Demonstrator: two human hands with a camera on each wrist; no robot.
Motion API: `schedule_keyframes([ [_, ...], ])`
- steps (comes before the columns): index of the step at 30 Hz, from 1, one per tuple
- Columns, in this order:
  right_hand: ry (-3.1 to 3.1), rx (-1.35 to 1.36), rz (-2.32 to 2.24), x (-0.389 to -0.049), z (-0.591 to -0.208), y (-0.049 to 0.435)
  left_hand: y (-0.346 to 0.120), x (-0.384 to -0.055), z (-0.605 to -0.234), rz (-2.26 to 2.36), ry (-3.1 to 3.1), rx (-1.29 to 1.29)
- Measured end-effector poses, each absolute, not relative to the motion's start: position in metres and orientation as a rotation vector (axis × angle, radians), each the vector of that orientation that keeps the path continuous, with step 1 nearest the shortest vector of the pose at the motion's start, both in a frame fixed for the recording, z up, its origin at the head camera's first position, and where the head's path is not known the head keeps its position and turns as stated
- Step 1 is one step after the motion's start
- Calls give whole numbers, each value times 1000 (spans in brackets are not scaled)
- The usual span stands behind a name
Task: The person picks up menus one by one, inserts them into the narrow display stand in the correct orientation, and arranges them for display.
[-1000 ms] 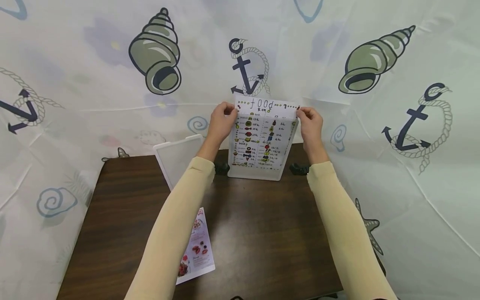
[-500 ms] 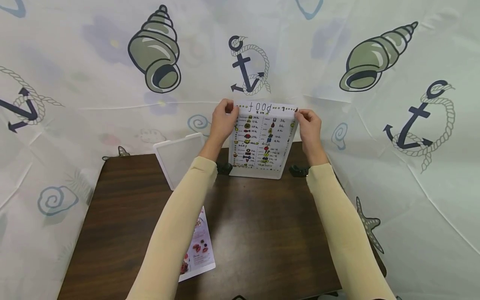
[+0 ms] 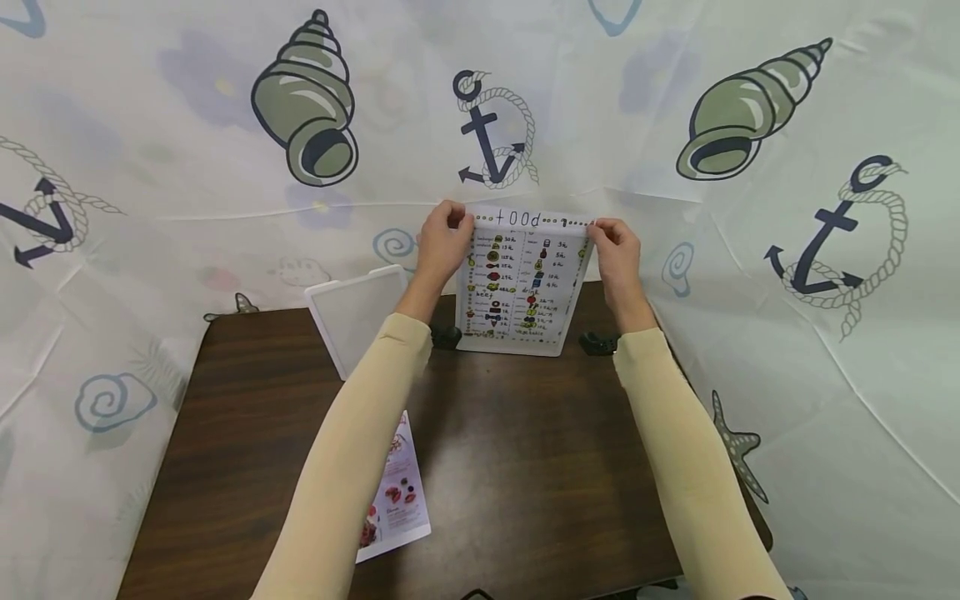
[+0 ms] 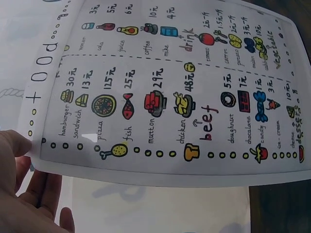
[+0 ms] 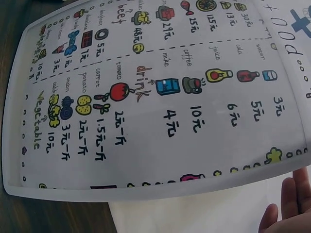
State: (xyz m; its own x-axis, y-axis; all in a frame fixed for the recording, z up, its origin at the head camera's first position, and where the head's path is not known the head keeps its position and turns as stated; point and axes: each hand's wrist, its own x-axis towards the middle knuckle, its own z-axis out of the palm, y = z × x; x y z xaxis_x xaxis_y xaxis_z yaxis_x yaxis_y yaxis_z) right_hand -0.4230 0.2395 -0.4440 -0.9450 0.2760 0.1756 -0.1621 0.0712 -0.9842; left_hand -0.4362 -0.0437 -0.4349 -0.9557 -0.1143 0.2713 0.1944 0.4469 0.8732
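A hand-drawn menu sheet (image 3: 525, 283), headed "food" with coloured drawings and prices, sits mostly inside a white-rimmed clear display frame (image 3: 510, 344) propped at the back of the table. Its header strip sticks out above the frame's top edge. My left hand (image 3: 444, 243) pinches the sheet's upper left corner, thumb in front. At the upper right corner, my right hand (image 3: 619, 258) pinches the sheet between thumb and fingers. Up close in the left wrist view, the left thumb (image 4: 14, 144) lies on the header margin. Fingers of the right hand (image 5: 294, 208) show behind the frame in the right wrist view.
Another white-rimmed frame (image 3: 352, 312) stands at the back left, partly behind my left arm. A printed sheet with food pictures (image 3: 401, 492) lies on the dark wooden table (image 3: 525, 467), half covered by that sleeve. Cloth with shells and anchors (image 3: 600, 108) hangs behind.
The menu sheet has slid lower into the frame, so less of its header sticks out. Both hands have kept hold of its top corners, sinking slightly with it.
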Motion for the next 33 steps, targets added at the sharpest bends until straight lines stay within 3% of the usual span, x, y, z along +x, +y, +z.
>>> schedule_keyframes([
  [33, -2014, -80, 1980, -423, -451, 238, -52, -429, -439, -1666, -2377, -179],
])
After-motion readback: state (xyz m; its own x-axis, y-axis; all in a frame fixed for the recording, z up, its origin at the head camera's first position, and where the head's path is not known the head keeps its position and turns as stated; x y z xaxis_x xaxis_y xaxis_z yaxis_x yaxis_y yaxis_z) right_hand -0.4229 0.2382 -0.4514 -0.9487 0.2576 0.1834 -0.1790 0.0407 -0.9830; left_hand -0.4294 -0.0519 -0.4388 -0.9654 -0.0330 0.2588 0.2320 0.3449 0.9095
